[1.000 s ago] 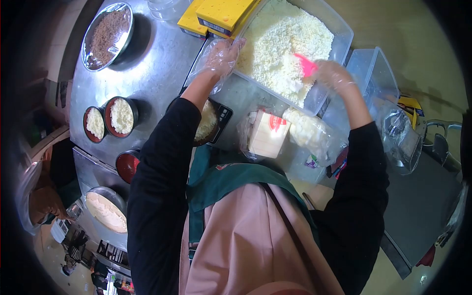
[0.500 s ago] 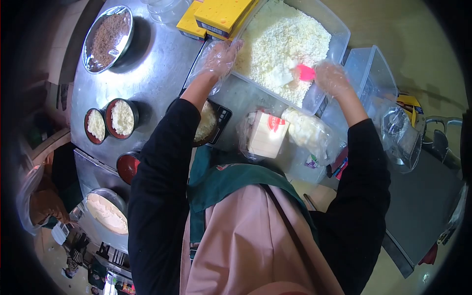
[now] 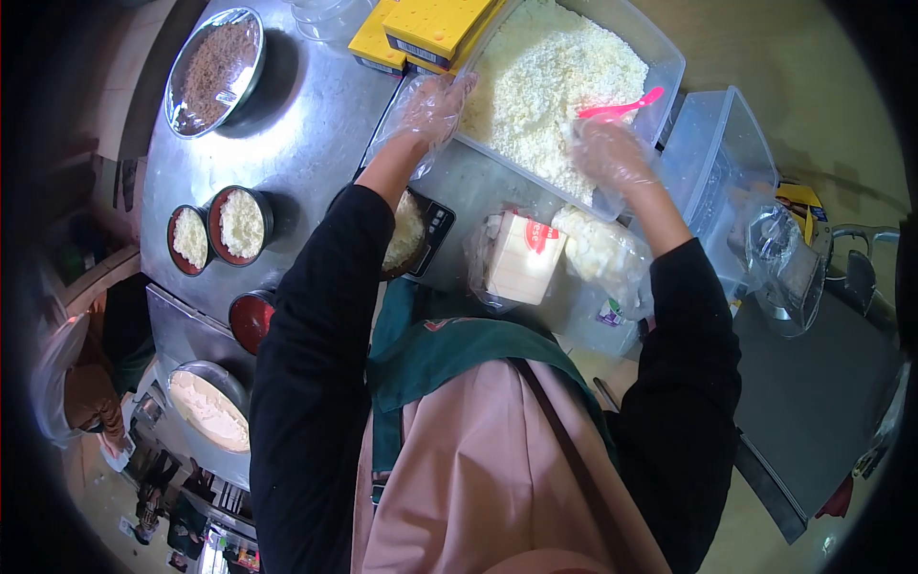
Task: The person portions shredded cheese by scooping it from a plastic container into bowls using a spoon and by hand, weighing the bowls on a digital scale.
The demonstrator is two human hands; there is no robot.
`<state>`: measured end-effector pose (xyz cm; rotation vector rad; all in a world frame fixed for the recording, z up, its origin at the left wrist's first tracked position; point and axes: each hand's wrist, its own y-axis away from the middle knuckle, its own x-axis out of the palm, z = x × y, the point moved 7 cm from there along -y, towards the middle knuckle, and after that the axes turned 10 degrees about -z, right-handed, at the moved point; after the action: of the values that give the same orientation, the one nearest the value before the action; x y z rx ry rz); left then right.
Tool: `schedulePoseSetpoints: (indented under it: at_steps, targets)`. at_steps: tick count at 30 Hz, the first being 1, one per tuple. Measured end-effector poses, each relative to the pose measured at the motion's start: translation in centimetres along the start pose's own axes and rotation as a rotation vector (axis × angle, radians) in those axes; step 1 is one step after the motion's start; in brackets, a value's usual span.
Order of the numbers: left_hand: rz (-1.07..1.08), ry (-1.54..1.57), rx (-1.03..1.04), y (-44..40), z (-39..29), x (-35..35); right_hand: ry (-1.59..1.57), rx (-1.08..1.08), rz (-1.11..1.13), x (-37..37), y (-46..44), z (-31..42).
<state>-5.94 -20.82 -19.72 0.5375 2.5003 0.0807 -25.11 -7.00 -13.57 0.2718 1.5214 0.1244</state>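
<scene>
A clear plastic tub holds a heap of grated cheese. My left hand, in a clear plastic glove, is closed on the tub's left rim. My right hand, gloved the same way, reaches over the near right wall to the cheese; its fingers are blurred. Just beyond it a pink utensil lies on the cheese, apart from the fingers, its handle pointing to the right wall. Below the tub stand a wrapped cheese block and a clear bag of pale pieces.
A bowl of grated cheese sits on a black scale, partly behind my left sleeve. Filled bowls, a red bowl and a wrapped metal bowl stand left. Yellow boxes touch the tub's left side; another bin stands right.
My right hand has moved left and let go of the pink utensil, which now lies on the cheese with its handle to the right. My left hand stays at the rim.
</scene>
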Motion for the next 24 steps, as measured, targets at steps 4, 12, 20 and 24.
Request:
schedulePoseSetpoints:
  at_steps: [4,12,20,24]
  targets:
    - [0.052,0.018,-0.028,0.2,-0.5,-0.1,-0.175,0.127,-0.126,-3.9,1.1,-2.3]
    - [0.05,-0.001,-0.053,0.3,-0.4,-0.2,-0.324,0.178,-0.291,-2.7,2.3,-4.6]
    - [0.068,-0.006,-0.012,0.4,-0.8,-0.1,-0.349,0.046,-0.179,0.9,1.9,-2.3]
    - [0.157,-0.127,-0.024,0.5,-1.7,-0.6,-0.485,0.023,-0.211,4.0,1.3,-3.7]
